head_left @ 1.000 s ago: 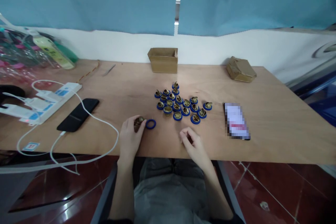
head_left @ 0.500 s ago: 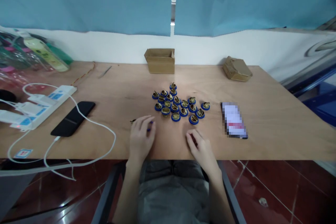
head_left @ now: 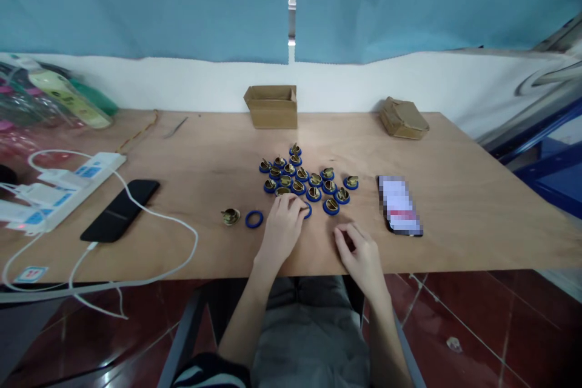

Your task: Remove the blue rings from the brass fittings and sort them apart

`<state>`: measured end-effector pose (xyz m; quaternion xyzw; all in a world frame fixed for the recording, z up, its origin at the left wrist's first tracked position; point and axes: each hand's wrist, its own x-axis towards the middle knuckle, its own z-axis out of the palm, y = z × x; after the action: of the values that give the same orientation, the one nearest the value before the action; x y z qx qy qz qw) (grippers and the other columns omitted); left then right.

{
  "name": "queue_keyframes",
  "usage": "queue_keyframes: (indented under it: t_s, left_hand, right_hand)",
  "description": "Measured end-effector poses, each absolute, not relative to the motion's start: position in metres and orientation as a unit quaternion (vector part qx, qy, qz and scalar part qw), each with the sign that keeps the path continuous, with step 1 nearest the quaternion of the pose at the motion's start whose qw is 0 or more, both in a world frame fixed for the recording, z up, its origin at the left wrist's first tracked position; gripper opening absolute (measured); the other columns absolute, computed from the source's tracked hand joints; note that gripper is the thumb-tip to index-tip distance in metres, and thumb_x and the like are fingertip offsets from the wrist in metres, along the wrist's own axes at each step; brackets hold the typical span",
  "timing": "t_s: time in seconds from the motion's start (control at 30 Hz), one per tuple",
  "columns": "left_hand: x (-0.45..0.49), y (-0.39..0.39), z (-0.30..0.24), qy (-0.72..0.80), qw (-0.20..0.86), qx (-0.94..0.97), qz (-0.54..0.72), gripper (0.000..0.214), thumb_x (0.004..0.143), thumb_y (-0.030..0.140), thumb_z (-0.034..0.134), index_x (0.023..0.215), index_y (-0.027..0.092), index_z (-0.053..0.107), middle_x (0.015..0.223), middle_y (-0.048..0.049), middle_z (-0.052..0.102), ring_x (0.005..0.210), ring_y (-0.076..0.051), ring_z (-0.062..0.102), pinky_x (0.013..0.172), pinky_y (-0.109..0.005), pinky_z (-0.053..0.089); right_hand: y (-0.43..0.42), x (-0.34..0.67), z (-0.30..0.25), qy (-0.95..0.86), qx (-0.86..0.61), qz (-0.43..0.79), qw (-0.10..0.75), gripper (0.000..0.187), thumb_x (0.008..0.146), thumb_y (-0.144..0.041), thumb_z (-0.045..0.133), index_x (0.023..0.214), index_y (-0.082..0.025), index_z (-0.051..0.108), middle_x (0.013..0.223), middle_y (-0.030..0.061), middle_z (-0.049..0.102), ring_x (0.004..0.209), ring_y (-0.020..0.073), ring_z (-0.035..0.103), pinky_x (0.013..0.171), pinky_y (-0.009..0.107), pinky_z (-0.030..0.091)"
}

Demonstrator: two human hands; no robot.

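At the far left of the surface (head_left: 204, 157) lies a white power strip (head_left: 68, 185) with plugs in it, and a white cable (head_left: 150, 236) loops from there along the near edge. Just right of the strip sits a black phone (head_left: 120, 210), screen dark. Further right, left of the cluster of pieces, a single brass piece (head_left: 230, 216) lies on its own with a loose blue ring (head_left: 254, 219) just beside it; neither touches my hands.

My left hand (head_left: 282, 231) reaches to the near edge of the cluster of brass-and-blue pieces (head_left: 307, 179), fingers curled down over the nearest pieces. I cannot tell whether they grip one or only rest on it. A blue rim peeks out at my fingertips (head_left: 304, 208).

My right hand (head_left: 361, 253) rests on the surface near the table edge, right of the left one and apart from it, fingers loosely curled, holding nothing I can make out. Right of the cluster lies a second phone (head_left: 399, 212), screen lit. Behind the cluster, against the wall, stands an open cardboard box (head_left: 271, 107), and right of that a closed brown packet (head_left: 403, 118).
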<state>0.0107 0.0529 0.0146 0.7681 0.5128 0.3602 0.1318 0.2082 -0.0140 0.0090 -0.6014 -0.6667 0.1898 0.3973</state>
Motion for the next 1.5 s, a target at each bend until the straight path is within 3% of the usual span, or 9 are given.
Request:
queue_keyframes:
  t_s: [0.1, 0.27, 0.37, 0.5, 0.67, 0.9, 1.17, 1.37, 1.5]
  left_hand:
    - [0.012, 0.046, 0.008, 0.506, 0.208, 0.713, 0.439, 0.011, 0.100, 0.020, 0.053, 0.093, 0.022, 0.061, 0.126, -0.0108, 0.066, 0.118, -0.025, 0.065, 0.099, -0.042, 0.053]
    - [0.010, 0.034, -0.009, 0.491, 0.350, 0.591, 0.536, 0.007, 0.100, 0.028, 0.055, 0.096, 0.023, 0.054, 0.129, -0.0127, 0.071, 0.119, -0.023, 0.070, 0.093, -0.039, 0.059]
    - [0.008, 0.030, -0.014, 0.475, 0.362, 0.574, 0.560, 0.008, 0.098, 0.030, 0.057, 0.095, 0.022, 0.054, 0.126, -0.0124, 0.071, 0.118, -0.022, 0.070, 0.096, -0.039, 0.059]
    - [0.010, 0.027, -0.014, 0.454, 0.365, 0.554, 0.594, 0.012, 0.091, 0.027, 0.064, 0.092, 0.021, 0.054, 0.117, -0.0093, 0.069, 0.107, -0.020, 0.072, 0.091, -0.036, 0.061]
    - [0.010, 0.023, -0.012, 0.461, 0.387, 0.563, 0.566, 0.033, 0.088, 0.019, 0.067, 0.120, 0.024, 0.059, 0.118, -0.0072, 0.066, 0.109, -0.019, 0.070, 0.096, -0.036, 0.060]
    - [0.007, 0.020, -0.008, 0.402, 0.405, 0.579, 0.582, 0.022, 0.093, 0.020, 0.063, 0.115, 0.022, 0.063, 0.123, -0.0102, 0.068, 0.118, -0.023, 0.069, 0.103, -0.039, 0.057]
    - [0.009, 0.014, -0.003, 0.356, 0.474, 0.557, 0.582, 0.016, 0.092, 0.020, 0.068, 0.105, 0.023, 0.058, 0.125, -0.0121, 0.075, 0.121, -0.024, 0.071, 0.108, -0.044, 0.056]
    - [0.010, 0.012, -0.001, 0.365, 0.511, 0.526, 0.574, 0.018, 0.088, 0.023, 0.073, 0.101, 0.022, 0.060, 0.128, -0.0130, 0.075, 0.121, -0.026, 0.072, 0.105, -0.043, 0.058]
    - [0.012, 0.010, 0.003, 0.402, 0.536, 0.500, 0.549, 0.026, 0.081, 0.023, 0.080, 0.100, 0.020, 0.062, 0.120, -0.0128, 0.078, 0.113, -0.026, 0.075, 0.100, -0.041, 0.060]
  right_hand:
    - [-0.014, 0.209, 0.010, -0.650, -0.602, 0.192, 0.421, 0.021, 0.102, -0.033, 0.053, 0.091, -0.023, 0.067, 0.083, 0.0057, 0.068, 0.071, 0.0207, 0.063, 0.065, 0.032, 0.048]
    - [-0.011, 0.184, 0.009, -0.602, -0.592, 0.246, 0.477, 0.020, 0.103, -0.036, 0.052, 0.100, -0.022, 0.066, 0.086, 0.0055, 0.070, 0.072, 0.0196, 0.066, 0.064, 0.030, 0.051]
    - [-0.002, 0.158, 0.007, -0.583, -0.551, 0.337, 0.493, 0.023, 0.102, -0.039, 0.054, 0.115, -0.022, 0.062, 0.089, 0.0038, 0.069, 0.073, 0.0178, 0.067, 0.064, 0.028, 0.053]
    - [0.007, 0.142, 0.003, -0.594, -0.509, 0.366, 0.504, 0.031, 0.099, -0.039, 0.060, 0.126, -0.023, 0.058, 0.098, 0.0049, 0.069, 0.081, 0.0179, 0.068, 0.072, 0.029, 0.056]
    - [0.005, 0.149, 0.001, -0.604, -0.499, 0.355, 0.511, 0.032, 0.101, -0.036, 0.058, 0.131, -0.023, 0.060, 0.117, 0.0097, 0.070, 0.100, 0.0207, 0.069, 0.089, 0.034, 0.058]
    - [0.002, 0.148, 0.002, -0.590, -0.491, 0.346, 0.540, 0.027, 0.098, -0.033, 0.064, 0.124, -0.026, 0.066, 0.115, 0.0073, 0.072, 0.093, 0.0193, 0.072, 0.079, 0.032, 0.061]
    - [0.001, 0.154, 0.004, -0.605, -0.474, 0.291, 0.570, 0.021, 0.095, -0.023, 0.067, 0.116, -0.027, 0.069, 0.111, 0.0055, 0.070, 0.095, 0.0196, 0.070, 0.085, 0.034, 0.059]
    - [0.001, 0.157, 0.004, -0.612, -0.489, 0.265, 0.562, 0.021, 0.095, -0.021, 0.066, 0.114, -0.026, 0.073, 0.112, 0.0069, 0.070, 0.099, 0.0214, 0.070, 0.090, 0.036, 0.057]
    - [0.002, 0.159, 0.003, -0.604, -0.494, 0.274, 0.563, 0.017, 0.095, -0.023, 0.065, 0.110, -0.025, 0.073, 0.110, 0.0079, 0.069, 0.099, 0.0224, 0.069, 0.085, 0.035, 0.058]
